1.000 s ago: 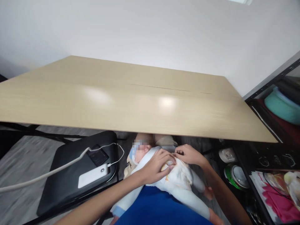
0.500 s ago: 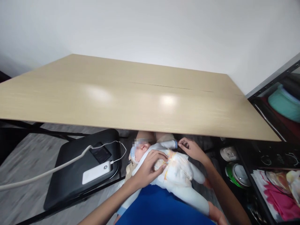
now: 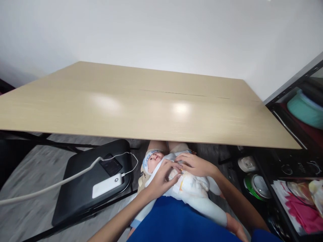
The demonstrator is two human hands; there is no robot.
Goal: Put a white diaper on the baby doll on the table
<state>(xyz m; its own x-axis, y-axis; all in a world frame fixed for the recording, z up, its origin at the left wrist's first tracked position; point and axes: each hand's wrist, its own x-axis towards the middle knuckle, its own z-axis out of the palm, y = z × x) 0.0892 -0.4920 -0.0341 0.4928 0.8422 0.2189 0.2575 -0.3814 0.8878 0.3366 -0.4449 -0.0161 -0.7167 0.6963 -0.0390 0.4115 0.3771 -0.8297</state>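
A baby doll (image 3: 203, 203) in pale clothes and a lettered headband lies face up across my lap, its head to the left. Round its middle is a white diaper (image 3: 194, 184) with yellow-orange markings. My left hand (image 3: 165, 178) rests on the doll's front at the diaper's waist, thumb apart from its curved fingers. From the other side my right hand (image 3: 195, 164) lies over the belly, fingers stretched to the left and close to the left fingertips. The fingertips partly cover each other, and nothing held shows in either hand.
A wooden tabletop (image 3: 141, 111) spans the space ahead, its front edge just beyond the doll. To the left, a black padded seat (image 3: 75, 188) bears a white power bank (image 3: 107, 185) with a cable. A dark shelf (image 3: 277, 164) with cloths and a green-rimmed tin (image 3: 257, 186) stands right.
My right hand has moved left from the doll's sleeve cuff onto its belly, beside my left hand. The left hand stays nearly in place. The doll's face has turned more upward.
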